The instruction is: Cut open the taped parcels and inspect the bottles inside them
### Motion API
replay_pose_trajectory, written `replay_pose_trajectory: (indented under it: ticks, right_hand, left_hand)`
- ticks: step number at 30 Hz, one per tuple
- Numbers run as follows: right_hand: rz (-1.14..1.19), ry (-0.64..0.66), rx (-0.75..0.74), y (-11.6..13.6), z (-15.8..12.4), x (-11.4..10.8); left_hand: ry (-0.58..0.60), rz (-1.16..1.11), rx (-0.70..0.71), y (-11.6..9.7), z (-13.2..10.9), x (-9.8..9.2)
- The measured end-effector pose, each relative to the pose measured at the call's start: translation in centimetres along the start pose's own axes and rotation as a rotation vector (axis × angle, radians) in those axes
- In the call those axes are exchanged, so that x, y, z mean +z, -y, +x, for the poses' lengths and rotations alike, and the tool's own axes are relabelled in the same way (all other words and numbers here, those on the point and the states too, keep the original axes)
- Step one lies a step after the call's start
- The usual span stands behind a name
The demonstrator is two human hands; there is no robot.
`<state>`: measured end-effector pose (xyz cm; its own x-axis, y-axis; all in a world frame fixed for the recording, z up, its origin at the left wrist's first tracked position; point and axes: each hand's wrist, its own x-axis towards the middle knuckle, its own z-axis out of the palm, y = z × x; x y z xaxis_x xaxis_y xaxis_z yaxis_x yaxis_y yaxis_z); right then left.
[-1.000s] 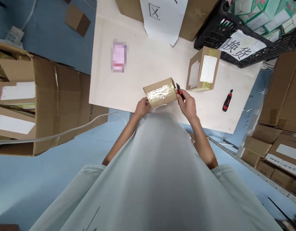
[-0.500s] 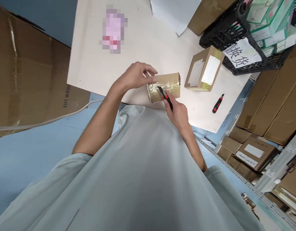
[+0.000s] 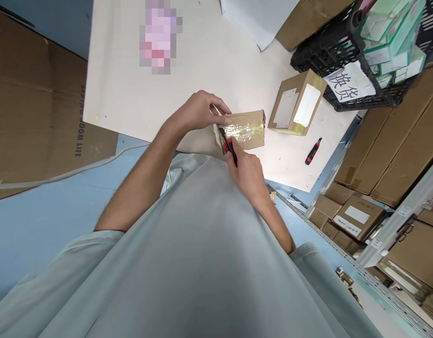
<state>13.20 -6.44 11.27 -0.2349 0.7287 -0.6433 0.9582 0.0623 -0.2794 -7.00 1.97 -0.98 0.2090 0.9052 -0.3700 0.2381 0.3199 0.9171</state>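
Note:
A small brown cardboard box (image 3: 250, 129) wrapped in shiny clear tape lies at the near edge of a pale table (image 3: 125, 89). My left hand (image 3: 198, 110) grips the box's left end from above, fingers curled on its top. My right hand (image 3: 246, 171) is closed round a red and black utility knife (image 3: 228, 144), whose tip touches the box's near left corner.
A second taped box with white labels (image 3: 297, 104) stands to the right, and another red and black knife (image 3: 313, 151) lies beyond it. A black crate (image 3: 329, 44) holds green-white packages at the back right. Large cartons (image 3: 33, 98) flank the table; shelves of boxes (image 3: 357, 216) stand at right.
My left hand went from the box's near side to its top left end. My right hand drew the knife leftward along the taped face, from the right end to the left corner.

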Motion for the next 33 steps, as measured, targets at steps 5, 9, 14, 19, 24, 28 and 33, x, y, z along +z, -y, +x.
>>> replay_pose_trajectory:
  ticks: [5, 9, 14, 19, 24, 28, 33]
  right_hand:
    - [-0.027, 0.016, 0.039, 2.1, 0.2, 0.3]
    - [-0.139, 0.046, 0.103, 4.1, 0.0, 0.0]
    - [-0.252, 0.149, 0.141, 5.3, -1.7, -0.7]
    - [-0.234, 0.178, 0.128, 4.7, -2.6, -0.7]
    - [-0.136, 0.145, 0.054, 3.6, -3.0, -0.5]
    - [-0.125, 0.103, 0.015, 3.0, -2.5, -0.3]
    - [0.010, -0.015, -0.038, 1.8, -0.3, 1.1]
  left_hand:
    - [-0.018, -0.018, 0.009, 0.4, -0.2, 0.3]
    - [-0.017, -0.006, 0.019, 0.2, -0.5, 0.2]
    - [-0.038, 0.006, 0.026, 0.1, -1.1, 0.5]
    - [-0.057, 0.017, 0.021, 0.4, -1.7, 0.9]
    - [-0.084, 0.013, 0.029, 0.0, -1.8, 1.0]
    - [-0.072, 0.011, 0.021, -0.3, -1.7, 1.0]
    - [-0.095, 0.002, 0.001, -0.2, -1.7, 1.2]
